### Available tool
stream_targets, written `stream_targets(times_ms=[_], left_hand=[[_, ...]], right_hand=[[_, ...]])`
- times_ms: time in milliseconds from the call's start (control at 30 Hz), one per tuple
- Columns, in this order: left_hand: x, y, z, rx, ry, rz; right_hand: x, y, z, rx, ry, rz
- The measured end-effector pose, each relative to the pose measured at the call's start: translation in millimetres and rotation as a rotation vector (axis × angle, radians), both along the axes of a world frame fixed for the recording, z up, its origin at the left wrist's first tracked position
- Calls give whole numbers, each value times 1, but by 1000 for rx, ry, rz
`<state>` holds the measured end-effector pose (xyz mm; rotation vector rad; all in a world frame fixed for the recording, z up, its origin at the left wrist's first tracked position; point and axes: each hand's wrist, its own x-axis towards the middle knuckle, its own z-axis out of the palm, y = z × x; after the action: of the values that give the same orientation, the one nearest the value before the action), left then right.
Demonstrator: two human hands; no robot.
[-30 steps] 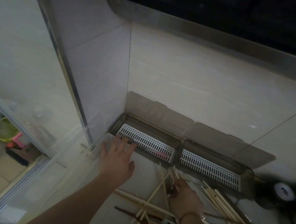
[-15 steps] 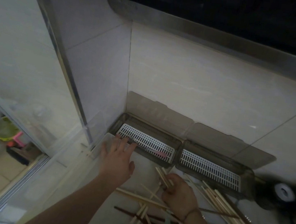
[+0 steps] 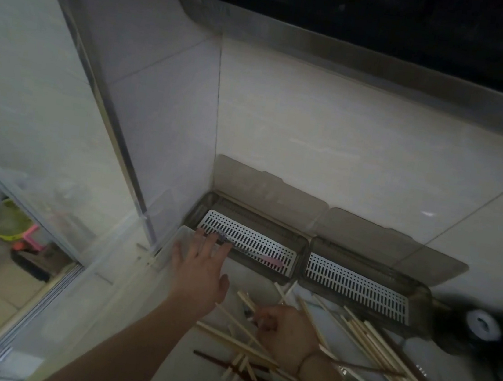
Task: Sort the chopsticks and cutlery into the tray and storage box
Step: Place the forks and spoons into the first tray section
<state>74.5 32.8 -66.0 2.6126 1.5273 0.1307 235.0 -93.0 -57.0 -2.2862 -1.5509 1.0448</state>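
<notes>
Dim tiled walls meet at the tabletop's far-left corner, where two lidded storage boxes sit open. Left hand (image 3: pixel 200 266) rests flat, fingers straight, on a clear tray's (image 3: pixel 181 236) rim beside the left storage box (image 3: pixel 249 246), which holds one pink-tipped utensil (image 3: pixel 268 259). Right hand (image 3: pixel 284 332), fingers curled, appears to grip chopsticks from the pile (image 3: pixel 381 361). Sorting has barely begun; right box (image 3: pixel 359 284) looks empty. Pile contents are too dark to identify.

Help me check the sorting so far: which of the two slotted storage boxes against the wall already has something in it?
The left box, in the corner by the left hand: a pink-tipped utensil lies on its white grate. The right box shows bare grate.
</notes>
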Motion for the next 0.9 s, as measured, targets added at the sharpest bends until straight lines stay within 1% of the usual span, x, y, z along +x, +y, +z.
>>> stream_targets(times_ms=[67,233,400,533,733,900], left_hand=[[0,0,-1,4,-1,-8],[-1,1,2,-45,-3,-10],[-2,2,5,-84,22,-8],[-2,3,8,-95,59,-12],[-1,1,5,-67,57,-23],[-1,0,2,-44,19,-27]], right_hand=[[-2,1,2,0,-18,28],[0,1,2,25,40,-64],[-1,3,0,42,57,-60],[-2,2,0,56,29,-10],[-6,0,1,70,-12,32],[-9,0,4,64,-145,124]])
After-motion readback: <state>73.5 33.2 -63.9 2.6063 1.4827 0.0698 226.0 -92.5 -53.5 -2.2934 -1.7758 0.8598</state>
